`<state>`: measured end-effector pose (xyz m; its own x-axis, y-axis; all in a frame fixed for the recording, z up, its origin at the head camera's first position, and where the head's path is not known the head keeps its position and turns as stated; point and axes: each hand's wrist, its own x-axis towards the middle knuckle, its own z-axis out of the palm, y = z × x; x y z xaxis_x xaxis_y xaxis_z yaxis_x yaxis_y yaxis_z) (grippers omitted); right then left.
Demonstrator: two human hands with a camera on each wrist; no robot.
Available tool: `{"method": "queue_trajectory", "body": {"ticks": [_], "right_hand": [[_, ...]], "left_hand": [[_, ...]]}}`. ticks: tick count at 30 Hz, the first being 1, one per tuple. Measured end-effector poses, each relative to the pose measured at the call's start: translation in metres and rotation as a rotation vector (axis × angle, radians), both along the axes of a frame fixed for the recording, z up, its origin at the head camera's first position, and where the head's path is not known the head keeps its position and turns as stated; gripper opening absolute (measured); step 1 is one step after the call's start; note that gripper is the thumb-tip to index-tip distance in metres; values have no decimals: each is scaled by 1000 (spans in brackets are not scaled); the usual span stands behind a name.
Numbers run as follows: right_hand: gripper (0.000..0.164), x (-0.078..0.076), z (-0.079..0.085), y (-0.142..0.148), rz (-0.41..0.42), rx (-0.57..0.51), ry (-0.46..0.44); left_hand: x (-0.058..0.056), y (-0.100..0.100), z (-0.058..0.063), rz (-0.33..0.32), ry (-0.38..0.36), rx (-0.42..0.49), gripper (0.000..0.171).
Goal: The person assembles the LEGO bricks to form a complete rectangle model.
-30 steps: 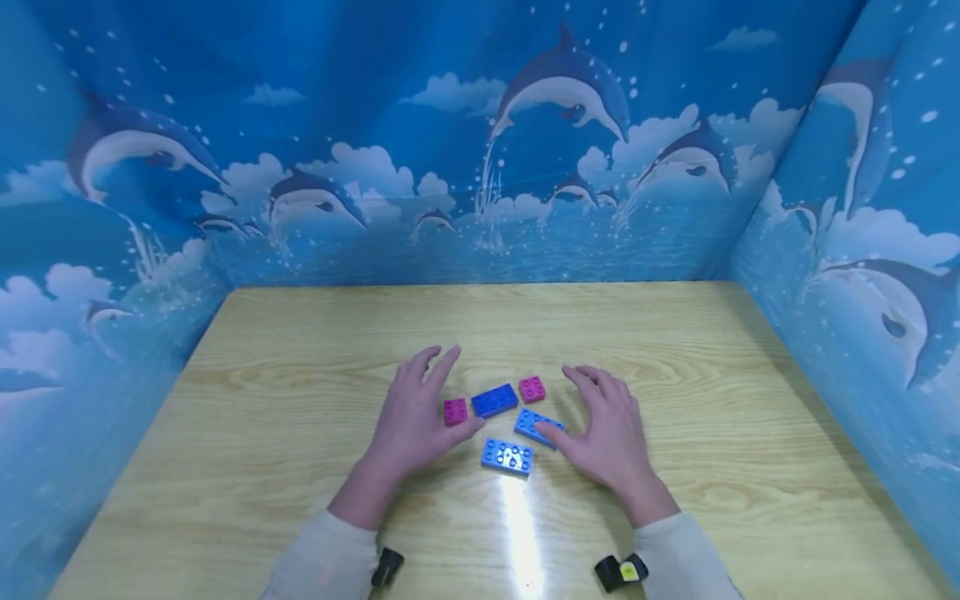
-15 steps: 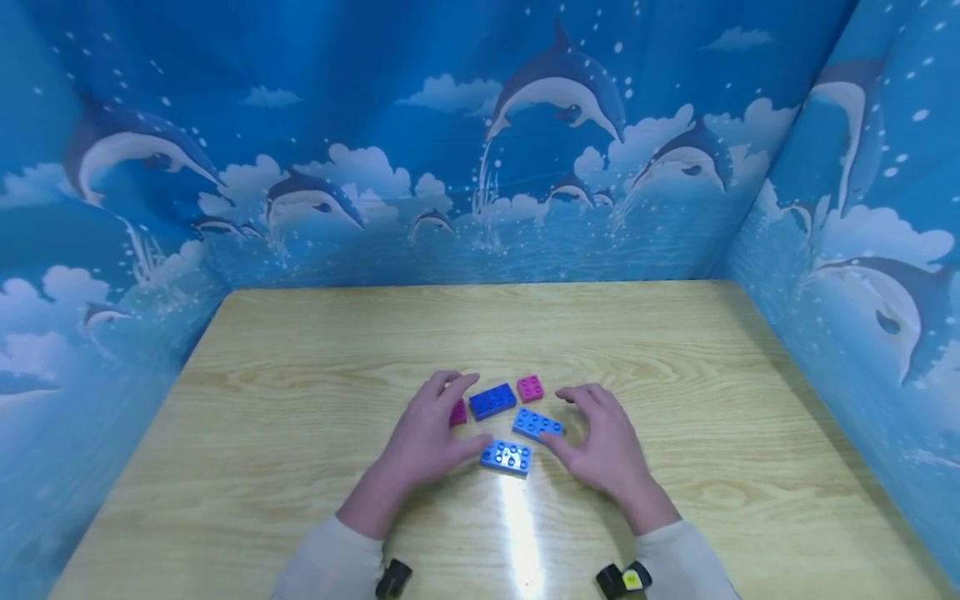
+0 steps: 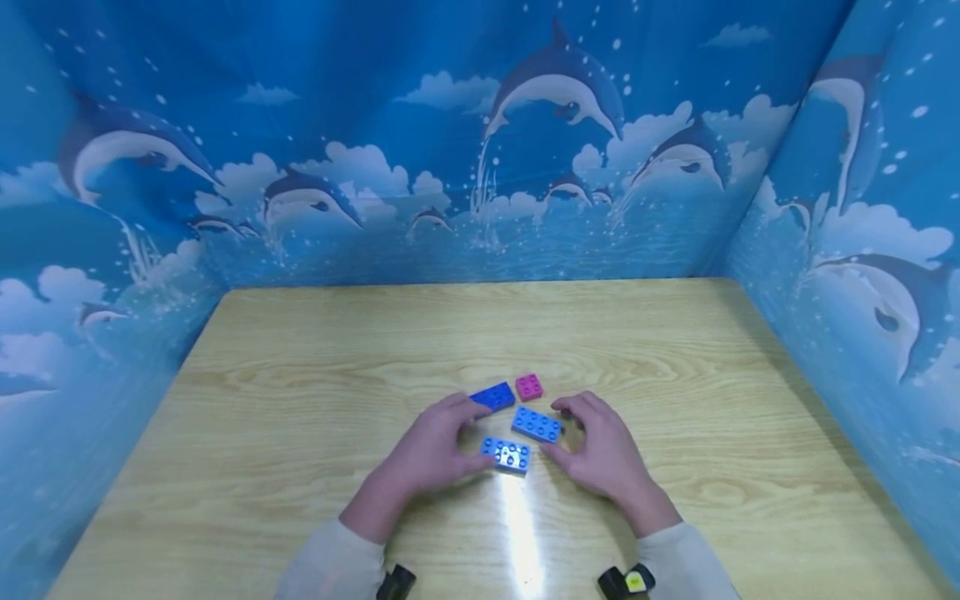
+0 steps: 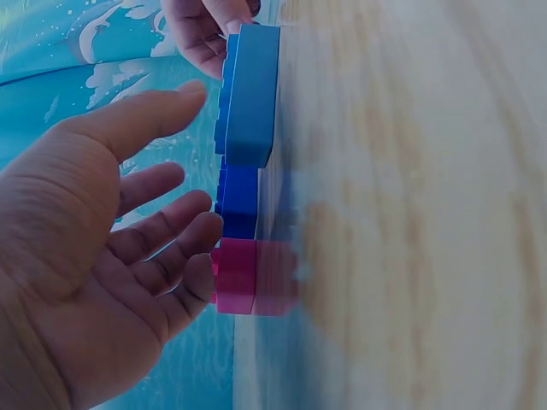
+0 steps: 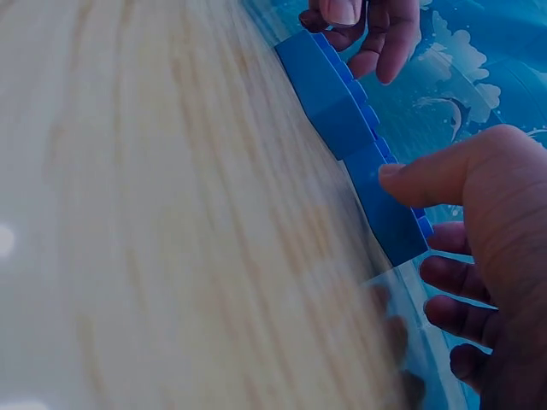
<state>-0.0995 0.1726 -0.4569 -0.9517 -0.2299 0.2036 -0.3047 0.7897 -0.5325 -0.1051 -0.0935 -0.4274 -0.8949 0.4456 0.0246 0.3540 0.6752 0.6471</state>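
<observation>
My left hand (image 3: 435, 450) bends loosely behind the front light blue toy building brick (image 3: 506, 457), thumb at its left end. In the left wrist view, no brick is held between thumb and fingers; the fingertips are beside a dark blue brick (image 4: 239, 201) and a magenta brick (image 4: 236, 278). My left hand hides that magenta brick in the head view. On the other side, my right hand (image 3: 603, 454) curves loosely around the right end of a second light blue brick (image 3: 536, 424). Its thumb overlaps that brick in the right wrist view; contact is unclear.
Another pink brick (image 3: 528, 387) lies just behind, beside the dark blue one. All rest on a wood-grain table (image 3: 300, 350). A dolphin-printed curtain (image 3: 420, 167) encloses the back and sides. Light glares on the tabletop in front of the bricks.
My left hand has come right and toward the front light blue brick, covering the left magenta one. My right hand's fingers have lowered and drawn in slightly. The bricks stay put.
</observation>
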Motion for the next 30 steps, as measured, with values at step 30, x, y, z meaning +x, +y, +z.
{"method": "queue_trajectory", "body": {"ticks": [30], "right_hand": [[36, -6, -6, 3, 3, -95, -52]], "left_hand": [[-3, 0, -8, -71, -18, -49, 36]]}}
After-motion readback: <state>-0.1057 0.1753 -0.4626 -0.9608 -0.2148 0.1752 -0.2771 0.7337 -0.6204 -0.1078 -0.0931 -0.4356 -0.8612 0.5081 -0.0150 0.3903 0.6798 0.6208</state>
